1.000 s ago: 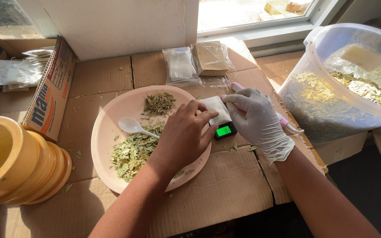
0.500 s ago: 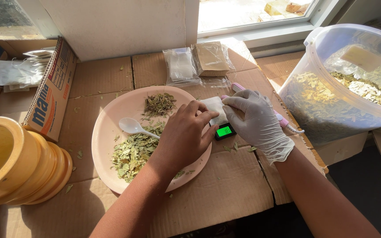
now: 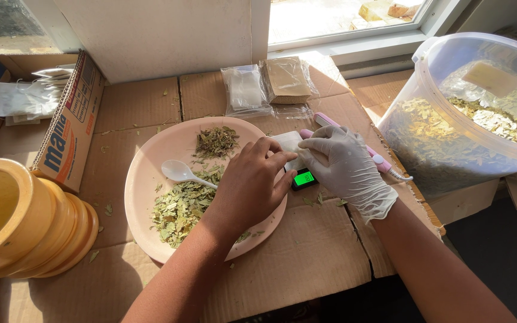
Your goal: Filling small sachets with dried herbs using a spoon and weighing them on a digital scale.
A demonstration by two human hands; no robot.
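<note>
On a cardboard-covered table [image 3: 306,269], a bare left hand [image 3: 249,185] and gloved right hand [image 3: 345,167] pinch a small white sachet [image 3: 287,143] over a pocket scale [image 3: 303,179], apparently for weighing, dried leaves [image 3: 181,206] on a pink plate [image 3: 145,179] at nine o'clock.

This looks like a makeshift packing spot in a home or small workshop, set by a sunlit window [image 3: 342,18]. The work surface is flattened cardboard [image 3: 306,263], not a proper bench. On it sit a pink plate [image 3: 151,167] of dried leaves, a small digital scale [image 3: 303,178] with a lit green display, and clear sachets [image 3: 246,90] at the far side. A plastic tub [image 3: 450,149] of dried leaves stands at the right, a printed carton [image 3: 70,128] of bags at the left.
</note>
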